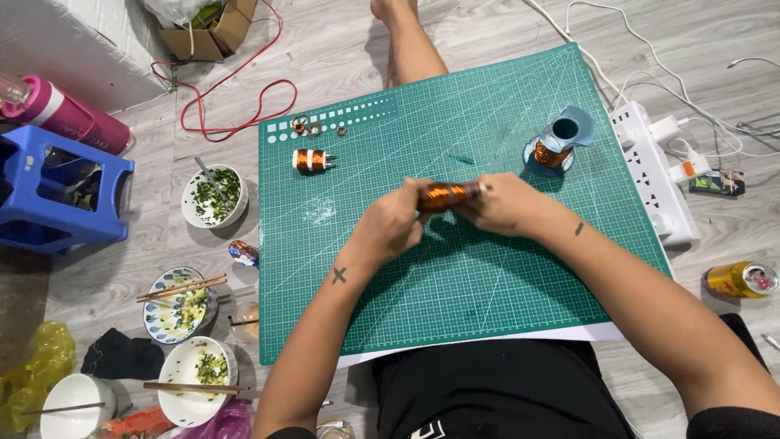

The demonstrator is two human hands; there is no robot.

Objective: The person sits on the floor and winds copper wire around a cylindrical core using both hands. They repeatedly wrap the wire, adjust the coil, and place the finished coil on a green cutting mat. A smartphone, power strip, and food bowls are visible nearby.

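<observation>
Setting: a home floor used as an improvised hobby workspace. The surface is pale wood-look flooring [455, 32], and the person sits directly on it. A green cutting mat [487, 284] serves as the bench. Domestic items surround it: used bowls [214, 197] with chopsticks [180, 287], a blue plastic stool [61, 195], a pink bottle [65, 114], a drink can [741, 280] and a white power strip [654, 175] with trailing cables.
</observation>
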